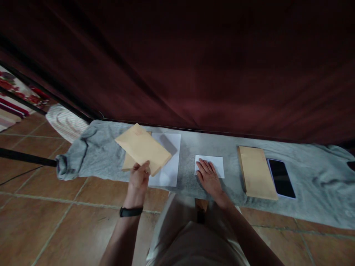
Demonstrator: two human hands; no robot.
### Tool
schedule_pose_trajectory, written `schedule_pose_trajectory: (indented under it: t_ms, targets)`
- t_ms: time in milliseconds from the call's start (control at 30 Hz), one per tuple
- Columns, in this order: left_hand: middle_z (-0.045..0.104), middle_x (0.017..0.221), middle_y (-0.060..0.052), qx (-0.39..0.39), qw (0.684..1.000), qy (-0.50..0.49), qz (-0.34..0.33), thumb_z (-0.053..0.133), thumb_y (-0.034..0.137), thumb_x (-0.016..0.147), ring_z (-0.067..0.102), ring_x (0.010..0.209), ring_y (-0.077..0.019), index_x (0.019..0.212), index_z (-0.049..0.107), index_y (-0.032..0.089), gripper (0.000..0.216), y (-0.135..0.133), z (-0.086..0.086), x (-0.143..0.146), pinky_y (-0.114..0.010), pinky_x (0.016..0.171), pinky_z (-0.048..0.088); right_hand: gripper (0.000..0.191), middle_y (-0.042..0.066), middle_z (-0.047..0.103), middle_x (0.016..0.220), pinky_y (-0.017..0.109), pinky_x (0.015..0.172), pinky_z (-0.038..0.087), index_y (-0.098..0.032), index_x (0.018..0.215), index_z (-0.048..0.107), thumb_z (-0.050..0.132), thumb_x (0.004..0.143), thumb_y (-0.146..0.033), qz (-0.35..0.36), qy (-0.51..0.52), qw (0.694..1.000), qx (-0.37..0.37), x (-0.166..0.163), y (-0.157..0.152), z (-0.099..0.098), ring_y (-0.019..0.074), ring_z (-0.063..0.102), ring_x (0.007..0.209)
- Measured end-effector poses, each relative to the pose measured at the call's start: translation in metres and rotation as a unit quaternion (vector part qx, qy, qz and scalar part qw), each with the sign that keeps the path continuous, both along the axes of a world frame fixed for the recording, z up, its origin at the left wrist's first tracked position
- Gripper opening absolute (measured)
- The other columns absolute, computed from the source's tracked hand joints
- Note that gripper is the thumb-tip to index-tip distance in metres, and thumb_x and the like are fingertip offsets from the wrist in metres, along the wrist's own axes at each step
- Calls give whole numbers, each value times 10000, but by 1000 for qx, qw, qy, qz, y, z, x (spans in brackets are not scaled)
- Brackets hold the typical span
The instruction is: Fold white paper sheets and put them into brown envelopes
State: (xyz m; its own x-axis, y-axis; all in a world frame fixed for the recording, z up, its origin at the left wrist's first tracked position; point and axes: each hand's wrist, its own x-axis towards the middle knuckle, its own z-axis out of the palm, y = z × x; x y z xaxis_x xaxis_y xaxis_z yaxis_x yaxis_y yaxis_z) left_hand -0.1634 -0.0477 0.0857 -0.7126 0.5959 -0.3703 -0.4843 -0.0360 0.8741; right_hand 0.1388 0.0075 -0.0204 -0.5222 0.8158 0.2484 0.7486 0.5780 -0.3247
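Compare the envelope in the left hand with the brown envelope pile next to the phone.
The held envelope is gripped at its near edge by the left hand, raised and angled above a white sheet. The envelope pile lies untouched, flat on the grey cloth. The held envelope is a single piece, while the envelope pile looks thicker. Both are tan and rectangular.

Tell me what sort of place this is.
Probably a room in a home, with work done on the floor: terracotta floor tiles, a grey cloth spread over them as a work surface, and a dark red curtain hanging behind it. The left hand holds a brown envelope.
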Motion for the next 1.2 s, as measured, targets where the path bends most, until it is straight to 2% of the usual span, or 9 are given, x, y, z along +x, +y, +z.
schedule_pose_trajectory:
  t_ms: [300,533,733,833,900,967,1033,1100,1200]
  targets:
    - [762,786,9,0,991,-93,-92,811,107,607,729,736,-147,802,661,212,268,23,-44,107,-226,623,536,455,90,474,1578,509,1250,258,-173,1485,513,387,1070,-312,3,1,1000,-4,-1,1,4,255,413,1471]
    - [751,823,13,-12,987,-106,-122,763,144,707,746,865,-146,825,635,223,190,30,-52,115,-269,796,579,458,95,483,1570,509,1256,245,-179,1487,514,391,1068,-317,0,7,1000,-12,-1,1,6,251,421,1466]
    - [750,849,-70,-38,947,-185,-260,812,227,705,751,876,-208,793,649,177,192,-1,-44,114,-387,914,589,456,95,477,1574,508,1256,247,-174,1482,519,394,1064,-306,0,3,1000,-16,0,2,6,254,420,1467]
    - [752,898,-87,-52,937,-90,-333,797,325,758,744,889,-231,895,679,182,231,-18,-45,114,-407,898,587,465,99,478,1573,516,1256,246,-177,1498,501,397,1060,-298,3,6,1000,-19,0,2,5,254,414,1472]
    - [750,982,-90,-45,926,99,-362,775,370,783,729,963,-251,1011,689,202,296,-20,-47,108,-437,936,568,465,100,478,1573,516,1257,246,-178,1498,501,399,1061,-301,5,7,1000,-20,1,2,4,254,416,1471]
    - [701,1238,-120,-32,866,337,-368,765,362,787,647,1197,-286,1210,659,226,456,-11,-49,97,-481,1064,490,460,100,476,1575,511,1259,245,-172,1487,513,399,1063,-307,5,5,1000,-19,1,1,4,254,418,1469]
    - [470,1558,-174,-39,764,516,-386,768,340,781,396,1474,-335,1451,510,217,729,6,-50,82,-546,1189,340,455,99,476,1574,506,1261,243,-165,1478,522,397,1065,-309,4,2,1000,-16,1,1,4,253,418,1470]
    - [224,1686,-195,-91,652,621,-426,794,351,755,172,1564,-385,1575,339,231,945,28,-50,67,-621,1219,208,457,96,473,1577,502,1260,245,-164,1482,517,396,1065,-307,1,1,1000,-13,1,1,5,250,417,1471]
    - [107,1704,-211,-155,518,682,-492,843,359,689,71,1575,-399,1629,186,245,1153,60,-46,50,-650,1225,83,458,87,473,1578,493,1259,249,-171,1487,512,386,1067,-302,-3,0,1000,-12,0,1,7,244,425,1466]
